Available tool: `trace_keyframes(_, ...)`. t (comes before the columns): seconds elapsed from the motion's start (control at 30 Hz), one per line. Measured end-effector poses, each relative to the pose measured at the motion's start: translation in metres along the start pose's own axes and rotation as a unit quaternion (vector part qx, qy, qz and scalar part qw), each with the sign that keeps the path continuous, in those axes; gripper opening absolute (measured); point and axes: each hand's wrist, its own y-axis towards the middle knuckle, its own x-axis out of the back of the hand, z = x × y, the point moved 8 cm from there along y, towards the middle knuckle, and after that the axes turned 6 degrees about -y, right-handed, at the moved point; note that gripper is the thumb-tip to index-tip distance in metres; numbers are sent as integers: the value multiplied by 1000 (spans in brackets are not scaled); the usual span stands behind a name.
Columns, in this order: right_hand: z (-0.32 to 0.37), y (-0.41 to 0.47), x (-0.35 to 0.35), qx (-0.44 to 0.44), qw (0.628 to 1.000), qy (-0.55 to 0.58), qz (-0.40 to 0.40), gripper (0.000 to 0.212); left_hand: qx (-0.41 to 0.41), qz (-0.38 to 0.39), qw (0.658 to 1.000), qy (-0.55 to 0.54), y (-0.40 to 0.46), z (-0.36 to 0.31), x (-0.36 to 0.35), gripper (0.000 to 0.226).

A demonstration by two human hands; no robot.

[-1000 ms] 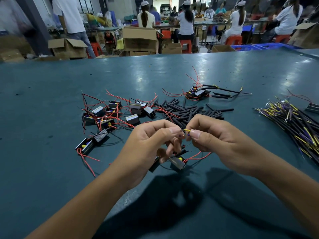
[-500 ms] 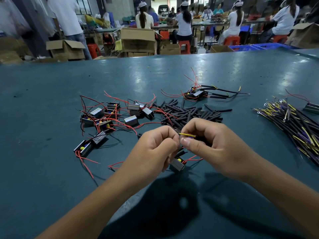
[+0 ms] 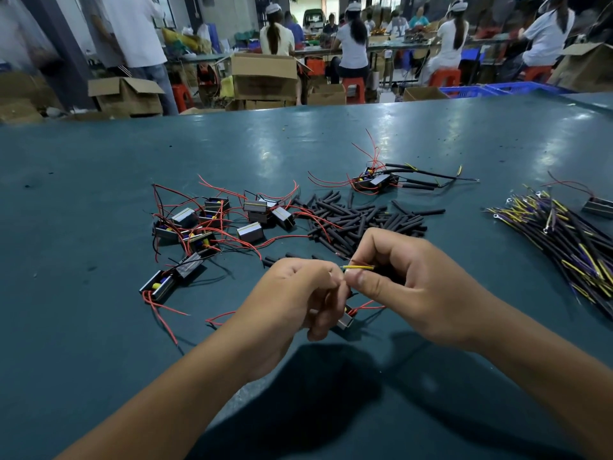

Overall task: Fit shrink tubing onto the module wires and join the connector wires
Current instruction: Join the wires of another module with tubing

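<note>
Teal table; thin yellow wire.

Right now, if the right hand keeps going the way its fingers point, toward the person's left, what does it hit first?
The left hand. The right hand pinches a yellow wire whose tip already reaches the left hand's fingertips, so they would meet almost at once. Depth is hard to judge from one view.

— How is the light?
— Overhead and fairly bright; pale glare patches shine on the teal table toward the far side.
— Shadows?
— The forearms throw a dark, soft shadow on the near table, below the hands.
— Sharpness?
— The centre is crisp. The far workers look soft, the top-left corner smears, and the wide lens bends the edges.
</note>
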Motion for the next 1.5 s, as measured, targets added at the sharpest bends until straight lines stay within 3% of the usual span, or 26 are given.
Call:
trace_keyframes(0.2,4,-2,-2,16,1000,5,10,14,51,13,997,-55,-4,4,-4,20)
trace_keyframes(0.4,13,-1,9,50,996,-70,3,10,48,17,999,-1,-5,2,-4,20)
trace_keyframes(0.57,11,-4,89,50,984,31,-167,14,53,-2,998,18,-6,0,15,20)
trace_keyframes(0.63,7,-3,85,36,989,48,-135,12,27,34,998,54,-5,-4,10,24)
trace_keyframes(0.77,2,0,47,10,999,41,-10,15,-6,190,971,142,-17,1,-28,25)
trace_keyframes(0.93,1,1,39,-12,999,39,30,15,-11,257,933,253,-24,13,-45,31)
trace_keyframes(1.03,0,1,33,-17,998,36,44,13,-58,197,931,302,-16,9,-34,29)
trace_keyframes(1.17,-3,2,27,-28,997,43,54,13,-148,20,975,163,-6,-16,0,14)
trace_keyframes(1.3,-6,2,20,-36,996,57,54,15,-203,-13,962,183,-9,-23,5,5)
trace_keyframes(1.5,-7,5,20,-31,999,7,26,15,-178,-8,958,225,-4,-21,13,10)
